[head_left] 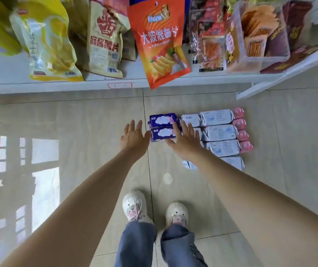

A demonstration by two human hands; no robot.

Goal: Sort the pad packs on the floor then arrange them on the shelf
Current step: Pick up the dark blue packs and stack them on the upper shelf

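Two hands reaching down at the pad packs

Both arms stretch straight down. Left hand (134, 136) and right hand (186, 140) have fingers spread, gripping nothing, flanking two purple packs (163, 126) on the floor (77, 122), beside white packs (219, 132) and pink packs (240, 130) below the shelf (58, 86).

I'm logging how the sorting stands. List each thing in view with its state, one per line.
Left hand: open, fingers spread, holding nothing.
Right hand: open, over the packs, holding nothing.
Purple packs: two, flat on the floor, side by side.
White packs: flat, in rows beside the purple ones.
Pink packs: lined along the far right edge.
Orange snack bag: overhanging the shelf edge.
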